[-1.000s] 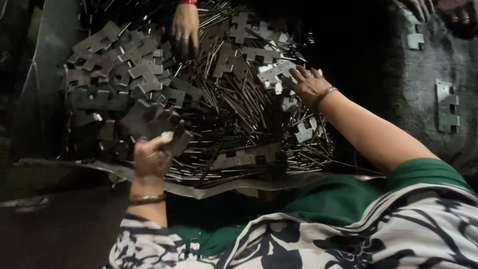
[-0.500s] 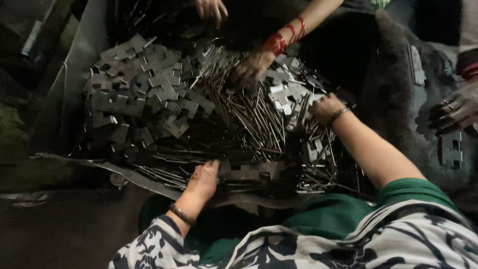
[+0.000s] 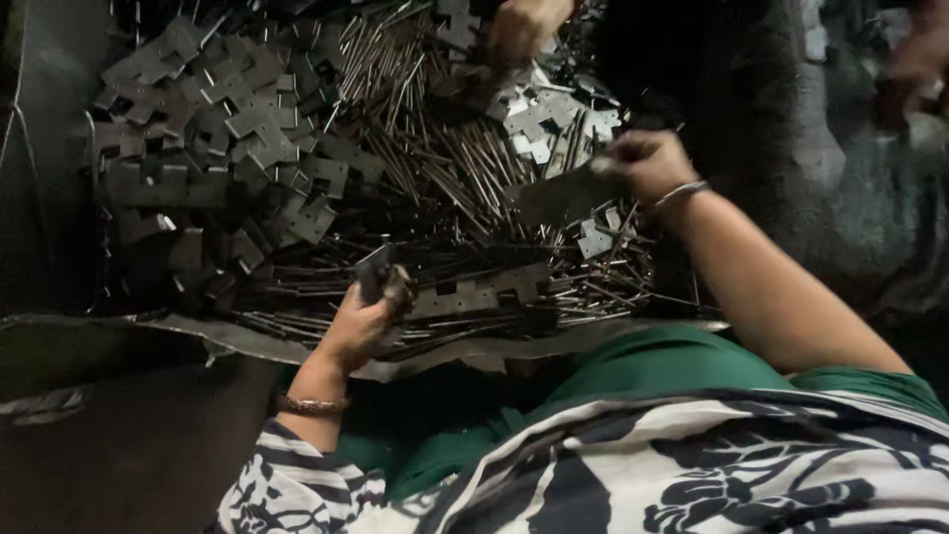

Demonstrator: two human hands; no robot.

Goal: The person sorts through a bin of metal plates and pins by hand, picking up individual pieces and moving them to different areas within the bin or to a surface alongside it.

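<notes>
Left hand (image 3: 368, 314) pinching hinge plate (image 3: 374, 271), right hand (image 3: 647, 163) gripping larger plate (image 3: 563, 195) (above pin pile (image 3: 465, 188))

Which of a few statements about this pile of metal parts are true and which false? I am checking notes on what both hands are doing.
1. The left hand grips a small metal plate at the near edge of the pile. True.
2. The right hand rests empty on the person's lap. False: it is over the pile, holding a flat metal plate.
3. The pile mixes notched plates with thin metal pins. True.
4. No one else reaches into the pile. False: another person's hand is at its far edge.
5. The left wrist is bare. False: it wears a bangle.
</notes>
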